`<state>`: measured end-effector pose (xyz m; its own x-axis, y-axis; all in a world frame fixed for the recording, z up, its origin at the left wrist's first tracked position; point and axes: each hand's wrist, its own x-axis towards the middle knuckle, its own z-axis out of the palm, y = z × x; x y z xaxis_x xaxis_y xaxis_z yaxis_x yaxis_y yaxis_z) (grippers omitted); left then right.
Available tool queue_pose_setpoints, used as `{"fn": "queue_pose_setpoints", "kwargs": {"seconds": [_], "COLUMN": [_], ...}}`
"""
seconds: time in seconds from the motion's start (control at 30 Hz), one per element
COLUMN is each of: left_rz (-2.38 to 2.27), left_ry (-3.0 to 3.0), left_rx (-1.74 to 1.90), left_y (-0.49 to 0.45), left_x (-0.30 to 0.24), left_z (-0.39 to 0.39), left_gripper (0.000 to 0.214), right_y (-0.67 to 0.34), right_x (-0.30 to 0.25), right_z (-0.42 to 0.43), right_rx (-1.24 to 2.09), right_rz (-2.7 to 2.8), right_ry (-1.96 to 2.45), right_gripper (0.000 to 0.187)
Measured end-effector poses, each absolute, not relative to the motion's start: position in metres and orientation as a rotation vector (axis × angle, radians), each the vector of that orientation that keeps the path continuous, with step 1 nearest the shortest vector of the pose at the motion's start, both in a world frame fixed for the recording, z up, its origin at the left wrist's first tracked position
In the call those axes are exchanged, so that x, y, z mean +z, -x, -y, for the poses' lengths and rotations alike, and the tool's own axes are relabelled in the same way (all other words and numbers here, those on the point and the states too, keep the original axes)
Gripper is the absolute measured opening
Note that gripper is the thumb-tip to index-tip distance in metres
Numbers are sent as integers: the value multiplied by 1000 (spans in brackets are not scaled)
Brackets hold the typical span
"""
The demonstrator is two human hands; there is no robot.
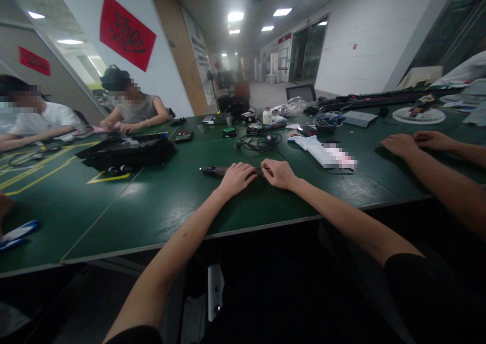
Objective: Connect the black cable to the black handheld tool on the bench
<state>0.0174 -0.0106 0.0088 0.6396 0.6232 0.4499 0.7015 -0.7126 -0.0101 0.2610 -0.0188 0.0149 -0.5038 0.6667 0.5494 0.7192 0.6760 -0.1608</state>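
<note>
1. Nearest the camera: two black sleeves (406,280) and two bare forearms (186,235), extending below the hands. One white, phone-like device (215,296) sits below the left hand, lower than the table edge.
2. Tool position: one dark, screwdriver-like tool (213,171) lies on the green tabletop (182,209), partly beneath the left hand (238,178). Its narrow tip projects to the left of that hand.
3. Hand states: left hand, fingers curled over the tool body and gripping it. Right hand (279,173), just beside the left fingertips, with fingers drawn together near the tool's rear end; what they pinch is too small to tell.
4. Handling: the left hand appears best used as the anchor, pressing the body flat so that it cannot roll. Right-hand work should be light and in line with the tool; sideways force could twist the rear end.
5. Beyond the hands: one tangle of black cable (258,141), one small green board (229,131), one white bottle (267,116).
6. Right of the right hand: one pale packet (313,149), partly blurred; farther out, one white fan grille (429,116) and two co-worker's hands (402,145).
7. Left of the left hand: one black tray (127,156); beyond it, two seated people (138,113).
</note>
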Motion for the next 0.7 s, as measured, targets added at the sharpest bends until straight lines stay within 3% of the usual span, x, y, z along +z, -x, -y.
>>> {"fn": "queue_pose_setpoints", "kwargs": {"seconds": [0.7], "left_rz": [1139], "left_ry": [2698], "left_rx": [-698], "left_y": [-8], "left_x": [11], "left_z": [5], "left_gripper": [25], "right_y": [-260], "right_x": [14], "right_z": [16], "right_rx": [-165], "right_rz": [2324], "right_ry": [1103], "right_gripper": [11]}}
